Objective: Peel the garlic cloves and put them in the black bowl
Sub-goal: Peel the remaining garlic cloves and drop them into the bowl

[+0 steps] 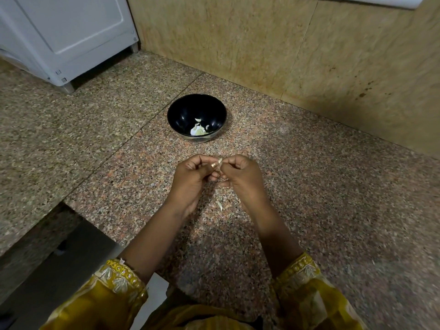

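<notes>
Two hands meet over the middle of the counter, nearer its front edge than its back. The left hand and right hand both have their fingers curled in, tips nearly touching. They pinch one small clove between them. The clove is pale, papery and pointed, and only its upper end shows above the fingertips. How much skin is left on it cannot be told. A gold-toned ring sits on a left finger just beside the clove.

The counter is polished granite, speckled pink, grey and black, with a thin seam running diagonally across it.

The bowl is round, glossy and black. It stands toward the back edge, near the wall and well apart from the hands. In its bottom lie a few pale pieces, smooth and curved, cream-white against the dark glaze.

One thin whitish scrap lies on the granite below and between the wrists.

The wall is matt beige stone slab with mottled veining, and its right part carries dark spots. At the back left corner a white appliance stands on short feet, with a flat panelled side.

The sleeves are mustard-yellow cloth, their cuffs worked with pale leaf embroidery and a row of small beads. Left of the front edge a dull grey metal surface sits lower than the granite, and it is blurred.
</notes>
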